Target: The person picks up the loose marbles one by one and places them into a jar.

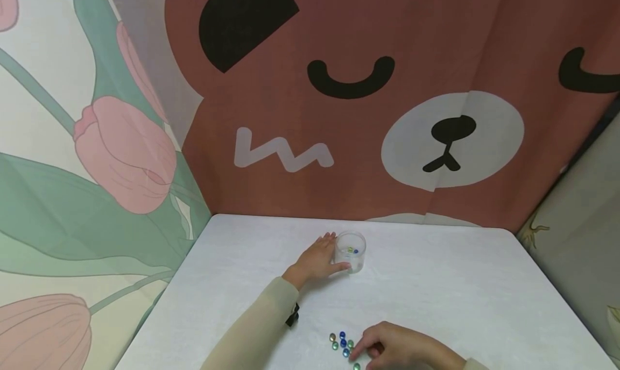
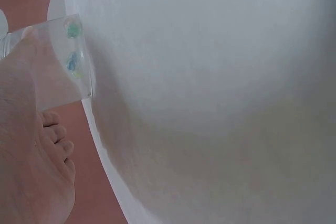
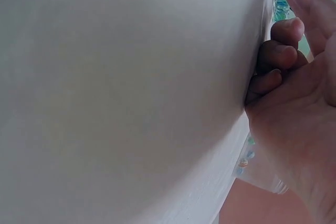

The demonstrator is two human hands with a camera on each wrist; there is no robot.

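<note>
My left hand (image 1: 316, 258) holds a clear jar (image 1: 357, 262), its thumb across the near side and its fingers along the left side. Several glass marbles (image 2: 72, 61) lie at the bottom of the jar. Lower on the table, my right hand (image 1: 394, 346) rests beside a loose cluster of marbles (image 1: 343, 335) in blue, green and amber. Its index finger reaches out to the edge of the cluster, while the other fingers (image 3: 281, 56) are curled in toward the palm. A single green marble (image 1: 357, 366) sits apart, just below the index fingertip.
A white-covered table (image 1: 436, 284) lies under both hands. A brown curtain (image 1: 349, 187) printed with a bear's face hangs behind its far edge, and a tulip-patterned one (image 1: 126, 155) hangs on the left. Something small and black (image 1: 293, 315) shows at the left wrist.
</note>
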